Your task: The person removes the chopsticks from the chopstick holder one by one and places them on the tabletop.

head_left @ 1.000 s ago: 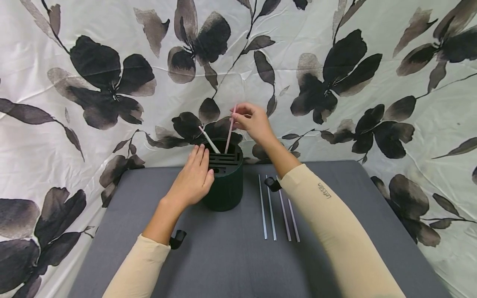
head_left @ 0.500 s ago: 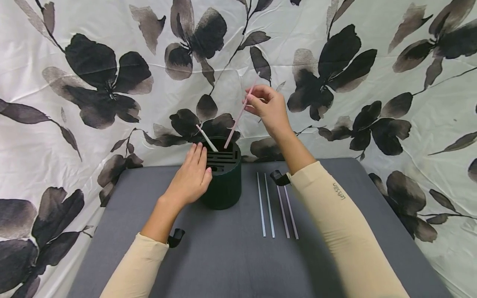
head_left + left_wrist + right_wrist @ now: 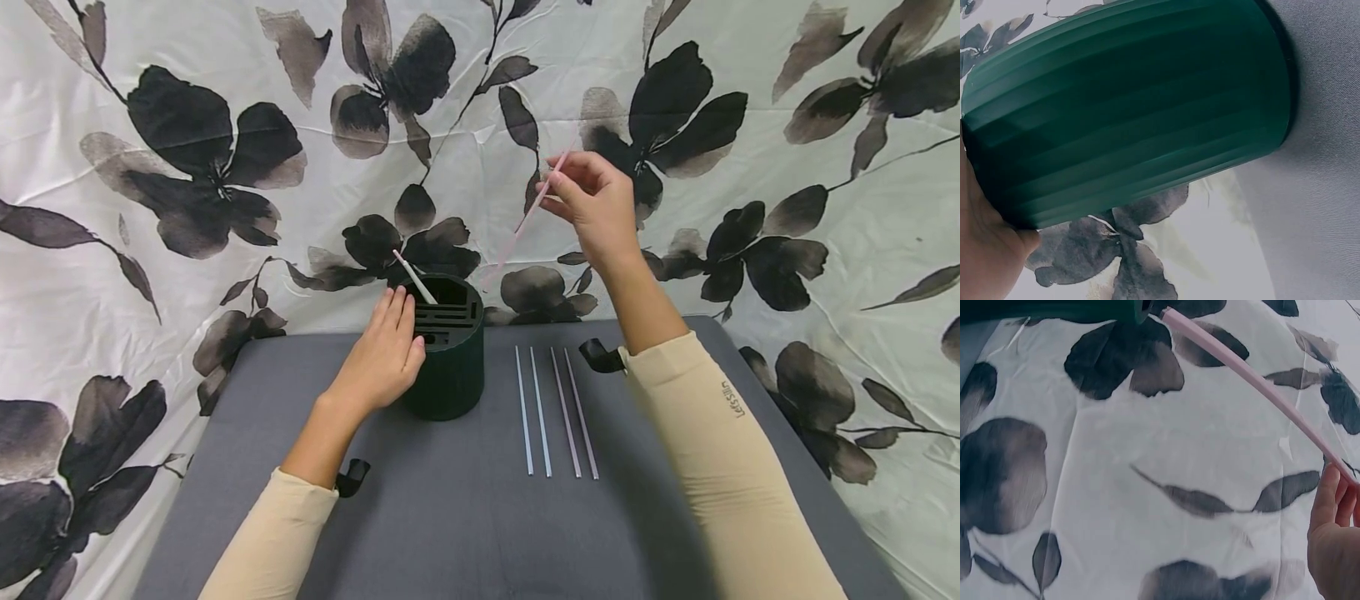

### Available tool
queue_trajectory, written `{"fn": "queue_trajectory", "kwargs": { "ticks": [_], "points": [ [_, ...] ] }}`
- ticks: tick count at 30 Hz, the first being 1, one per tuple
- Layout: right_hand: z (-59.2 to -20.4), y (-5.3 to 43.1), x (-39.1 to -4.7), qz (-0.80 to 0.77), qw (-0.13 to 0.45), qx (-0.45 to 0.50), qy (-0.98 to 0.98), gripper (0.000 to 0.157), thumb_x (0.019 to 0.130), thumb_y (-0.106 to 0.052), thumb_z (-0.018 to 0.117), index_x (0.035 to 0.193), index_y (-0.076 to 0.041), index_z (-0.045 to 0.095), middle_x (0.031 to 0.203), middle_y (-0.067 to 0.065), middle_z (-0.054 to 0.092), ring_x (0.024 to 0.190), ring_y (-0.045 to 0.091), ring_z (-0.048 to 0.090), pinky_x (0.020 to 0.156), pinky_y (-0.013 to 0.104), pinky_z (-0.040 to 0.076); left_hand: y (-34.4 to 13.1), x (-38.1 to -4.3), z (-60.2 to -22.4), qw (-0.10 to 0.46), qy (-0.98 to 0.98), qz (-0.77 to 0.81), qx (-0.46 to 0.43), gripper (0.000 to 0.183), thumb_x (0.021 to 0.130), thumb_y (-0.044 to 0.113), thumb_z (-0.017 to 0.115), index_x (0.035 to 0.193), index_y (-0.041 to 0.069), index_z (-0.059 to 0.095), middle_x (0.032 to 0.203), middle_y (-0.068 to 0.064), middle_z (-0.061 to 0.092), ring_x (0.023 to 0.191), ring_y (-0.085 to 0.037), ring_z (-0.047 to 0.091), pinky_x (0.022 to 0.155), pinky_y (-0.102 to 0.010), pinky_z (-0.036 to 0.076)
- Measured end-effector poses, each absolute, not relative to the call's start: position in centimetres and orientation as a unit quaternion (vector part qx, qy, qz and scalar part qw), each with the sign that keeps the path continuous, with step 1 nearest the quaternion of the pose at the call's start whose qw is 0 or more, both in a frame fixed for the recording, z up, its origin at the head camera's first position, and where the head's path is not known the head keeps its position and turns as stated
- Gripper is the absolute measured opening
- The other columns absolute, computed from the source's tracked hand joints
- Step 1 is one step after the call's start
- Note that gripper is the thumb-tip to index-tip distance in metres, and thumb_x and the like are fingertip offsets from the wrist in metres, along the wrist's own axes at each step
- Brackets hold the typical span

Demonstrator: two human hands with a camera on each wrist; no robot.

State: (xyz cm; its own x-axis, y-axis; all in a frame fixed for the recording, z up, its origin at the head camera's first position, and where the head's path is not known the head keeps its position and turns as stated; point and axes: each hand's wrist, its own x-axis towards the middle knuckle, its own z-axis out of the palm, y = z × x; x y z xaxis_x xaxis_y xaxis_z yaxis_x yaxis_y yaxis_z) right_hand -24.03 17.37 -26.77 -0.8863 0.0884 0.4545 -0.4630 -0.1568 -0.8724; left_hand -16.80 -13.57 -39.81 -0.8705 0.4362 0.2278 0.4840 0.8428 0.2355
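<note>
Pink stick (image 3: 530, 211) being pinched by right hand (image 3: 596, 204), green holder (image 3: 447, 379) being touched by left hand (image 3: 378, 354), left fingers (image 3: 393, 312) being held straight.

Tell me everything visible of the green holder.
The holder is a dark green cylinder with a ribbed wall, plastic by its look. Its top has an opening at the back and a slotted section in front. It stands upright on the grey table; a pale stick leans in the rear opening. The left hand rests on its upper edge.
</note>
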Motion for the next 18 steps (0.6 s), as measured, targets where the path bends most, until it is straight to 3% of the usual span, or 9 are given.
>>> {"fn": "queue_trajectory", "kwargs": {
  "ticks": [12,18],
  "points": [
    [-29.7,22.9,-23.5,0.725,0.172,0.135,-0.653,0.025,0.093,0.0,0.072,0.117,0.007,0.069,0.099,0.011,0.069,0.087,0.017,0.076,0.079,0.028,0.062,-13.2,-17.2,-40.1,0.086,-0.958,-0.142,-0.234,0.067,0.108,0.031,0.033,0.161,-0.008,0.02,0.172,-0.024,0.01,0.161,-0.037,0.003,0.13,-0.051,0.012],
    [-32.5,25.8,-23.9,0.682,0.16,0.116,-0.705,0.021,0.094,-0.005,0.073,0.114,-0.001,0.073,0.097,0.008,0.072,0.085,0.014,0.075,0.077,0.025,0.062,-13.1,-17.4,-40.2,0.091,-0.958,-0.142,-0.23,0.067,0.108,0.031,0.033,0.161,-0.009,0.02,0.171,-0.025,0.011,0.161,-0.039,0.004,0.13,-0.053,0.014]
  ]
}}
